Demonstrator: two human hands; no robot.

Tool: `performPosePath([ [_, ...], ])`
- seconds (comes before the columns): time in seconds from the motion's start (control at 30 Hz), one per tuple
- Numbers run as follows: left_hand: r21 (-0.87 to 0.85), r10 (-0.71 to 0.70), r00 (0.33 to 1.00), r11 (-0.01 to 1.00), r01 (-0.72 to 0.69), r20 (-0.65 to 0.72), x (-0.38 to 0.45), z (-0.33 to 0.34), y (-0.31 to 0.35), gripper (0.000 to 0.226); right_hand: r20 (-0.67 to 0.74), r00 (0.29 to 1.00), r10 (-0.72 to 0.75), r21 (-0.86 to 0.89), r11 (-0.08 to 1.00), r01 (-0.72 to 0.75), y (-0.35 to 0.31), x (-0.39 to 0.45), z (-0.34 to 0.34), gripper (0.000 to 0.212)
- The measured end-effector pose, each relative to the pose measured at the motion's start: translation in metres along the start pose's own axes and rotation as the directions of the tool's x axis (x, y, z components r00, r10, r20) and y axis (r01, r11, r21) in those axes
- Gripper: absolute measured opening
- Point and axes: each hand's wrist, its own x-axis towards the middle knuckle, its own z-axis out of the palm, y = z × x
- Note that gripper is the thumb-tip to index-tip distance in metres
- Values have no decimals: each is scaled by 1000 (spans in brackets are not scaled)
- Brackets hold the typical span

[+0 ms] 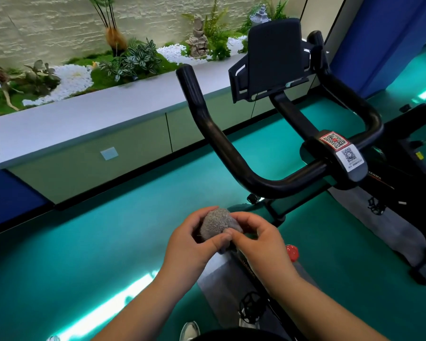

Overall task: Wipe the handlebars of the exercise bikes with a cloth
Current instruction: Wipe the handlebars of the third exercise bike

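Observation:
A grey cloth [215, 223], bunched into a small ball, sits between both hands at the lower middle. My left hand [190, 244] grips it from the left with the thumb across its front. My right hand [258, 239] pinches its right side. The black handlebars [221, 148] of an exercise bike rise ahead and to the right, well above and apart from the hands. Their left horn points up toward the planter, and the right horn [359, 104] curves behind a black tablet holder [273, 60]. QR stickers [342, 148] mark the centre clamp.
A white-topped planter ledge [89, 124] with plants and white pebbles runs along the back left. The floor [108, 230] is teal with glowing light strips. A red knob [292, 252] sits on the bike frame just right of my hands. Blue panels stand at far right and far left.

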Motion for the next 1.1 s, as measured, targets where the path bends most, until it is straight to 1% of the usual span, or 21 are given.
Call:
performPosePath([
  [0.1,-1,42,999,999,-42,-30,-1,4,8,46,14,994,-106,-189,976,107,-6,-1,-9,23],
  [0.17,-13,80,996,997,-81,-24,-2,8,14,42,49,966,-254,-358,898,254,-14,-1,-17,26],
  [0.2,-16,91,995,996,-92,-31,-2,9,16,40,76,940,-333,-433,838,332,-19,-1,-22,27],
  [0.27,-22,107,991,994,-108,-76,0,10,20,42,104,868,-485,-506,726,466,-33,3,-35,27],
  [0.33,-20,132,980,990,-137,-146,7,12,22,49,112,793,-599,-557,623,549,-50,10,-51,26],
  [0.37,-20,146,970,988,-153,-196,12,15,23,53,125,772,-624,-585,582,565,-58,15,-60,27],
  [0.43,-38,173,929,980,-196,-329,21,28,27,54,162,769,-619,-642,525,559,-71,28,-76,27],
  [0.53,-65,220,848,956,-286,-482,30,56,33,42,254,813,-524,-712,468,524,-82,50,-95,27],
  [0.57,-74,228,827,949,-308,-513,30,65,32,38,291,821,-491,-724,448,524,-84,57,-100,26],
  [0.63,-67,239,797,942,-328,-554,26,79,25,35,349,841,-414,-730,442,521,-87,69,-112,22],
  [0.73,9,314,774,929,-370,-550,16,86,21,40,426,834,-350,-712,439,548,-91,83,-128,19],
  [0.8,38,312,753,933,-357,-580,24,80,24,42,492,795,-354,-687,403,604,-93,90,-136,19],
  [0.9,-16,244,720,943,-334,-650,43,73,29,41,610,705,-361,-641,298,707,-95,98,-141,17],
  [0.97,-53,215,725,943,-328,-654,34,86,25,38,664,631,-400,-611,195,767,-96,104,-146,16],
  [1.03,-91,193,759,945,-315,-622,11,112,14,44,676,579,-456,-606,104,789,-98,111,-157,15],
  [1.07,-79,217,774,942,-325,-594,0,124,11,51,668,569,-479,-612,82,787,-100,114,-163,15],
  [1.1,-33,263,772,938,-344,-579,-6,131,8,55,656,576,-487,-620,87,780,-101,118,-169,15],
])
